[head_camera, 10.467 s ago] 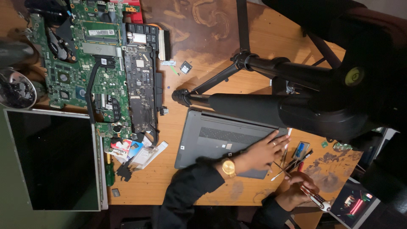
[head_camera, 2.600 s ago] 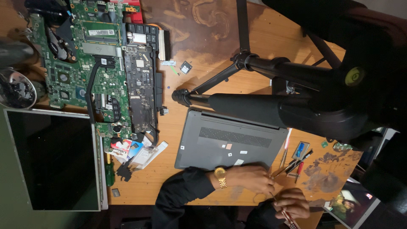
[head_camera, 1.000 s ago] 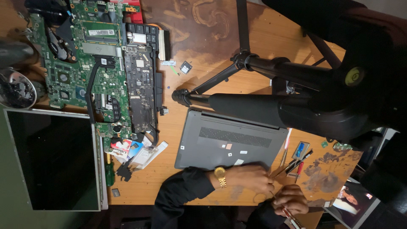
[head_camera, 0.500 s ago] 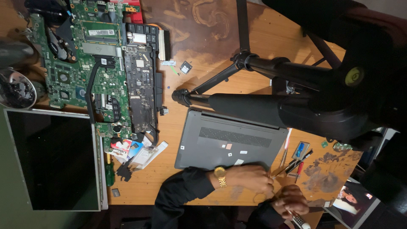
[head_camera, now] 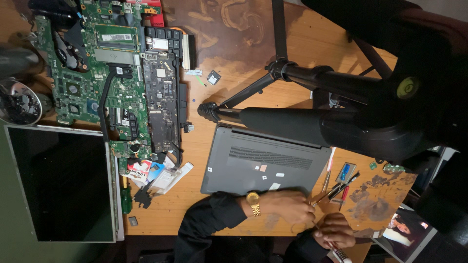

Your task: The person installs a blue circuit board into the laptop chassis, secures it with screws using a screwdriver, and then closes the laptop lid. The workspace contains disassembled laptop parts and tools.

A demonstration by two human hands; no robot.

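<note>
A grey laptop (head_camera: 263,165) lies closed and upside down on the wooden table, its vent slots facing up. My left hand (head_camera: 292,207), with a gold watch on the wrist, lies on the laptop's near right corner with the fingers curled over the edge. My right hand (head_camera: 336,231) is just beside it, shut on a thin screwdriver (head_camera: 327,239) with a white and red handle. The tip points toward the left fingertips, where it is hidden.
A black tripod (head_camera: 292,114) leans over the laptop's far edge. Green circuit boards (head_camera: 117,73) and a keyboard part lie at far left, with a loose screen panel (head_camera: 58,182) below them. Small tools (head_camera: 341,182) lie right of the laptop. A printed picture (head_camera: 404,231) sits at lower right.
Ten seconds ago my left hand lay further up on the laptop; it has since come down to the near corner. Over the last second both hands have barely shifted.
</note>
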